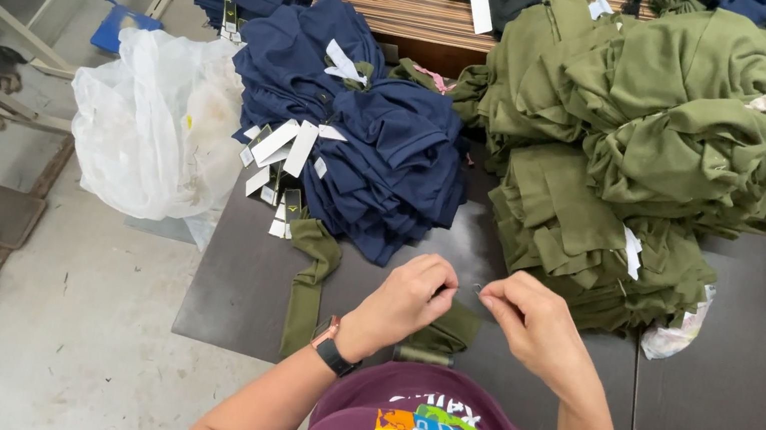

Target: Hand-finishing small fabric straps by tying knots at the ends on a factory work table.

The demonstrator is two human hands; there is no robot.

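The person stands at the near edge of the dark table, both hands brought together just above an olive-green fabric strip. That strip is the thing to watch. One end of it lies bunched directly under and between the two hands, and from there it runs away to the person's left, bends, and climbs toward the navy garment pile, so its long axis leads off leftward and away from the body, ending just beside the white tags hanging from that pile.

The left hand is curled nearly closed, thumb and forefinger pinched together at the point where the hands meet. The right hand is pinched the same way, fingertips drawn tight on something very thin, perhaps a thread or small pin; it is too small to tell which. Between the two pinches there is only a slight gap, right over the bunched end of the strip. The left hand sits nearer the strip's long run; the right hand is on the side of the olive-green garment pile, which lies beyond it and apart from it.

A white plastic bag slumps on the floor left of the navy pile.
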